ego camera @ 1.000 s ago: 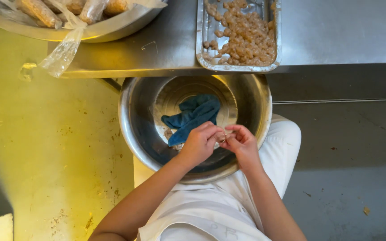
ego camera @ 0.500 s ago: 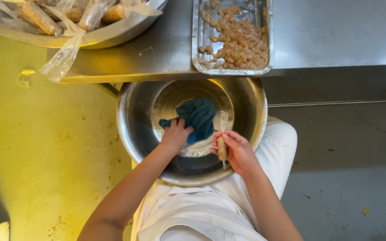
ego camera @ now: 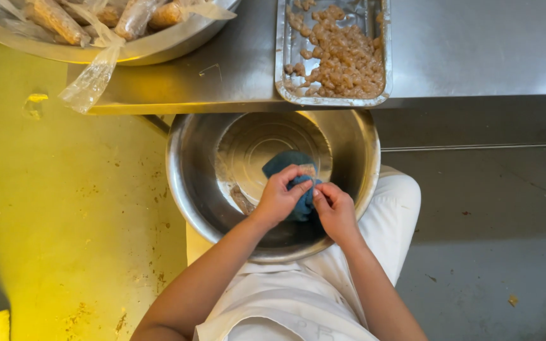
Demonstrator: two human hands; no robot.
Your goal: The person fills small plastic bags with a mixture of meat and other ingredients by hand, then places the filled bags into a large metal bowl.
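A large steel bowl [ego camera: 191, 189] rests on my lap, below the table edge. Inside it lies a crumpled blue cloth [ego camera: 284, 161]. My left hand [ego camera: 279, 196] pinches a small pale piece against the cloth with thumb and fingers. My right hand [ego camera: 335, 208] is beside it, fingertips meeting the left hand's on the same small piece; the piece itself is mostly hidden by my fingers. A dark scrap lies on the bowl's bottom left of my left hand.
On the steel table [ego camera: 475, 50] above stands a rectangular metal tray [ego camera: 280, 63] filled with small pale brown pieces. At the top left is a wide metal basin [ego camera: 153, 47] of plastic-wrapped rolls, one bag [ego camera: 93, 79] hanging over the edge. Yellow floor [ego camera: 52, 208] lies left.
My left hand reached to the blue cloth in the bowl, then both hands came back together over the cloth. The cloth is now more bunched under my fingers.
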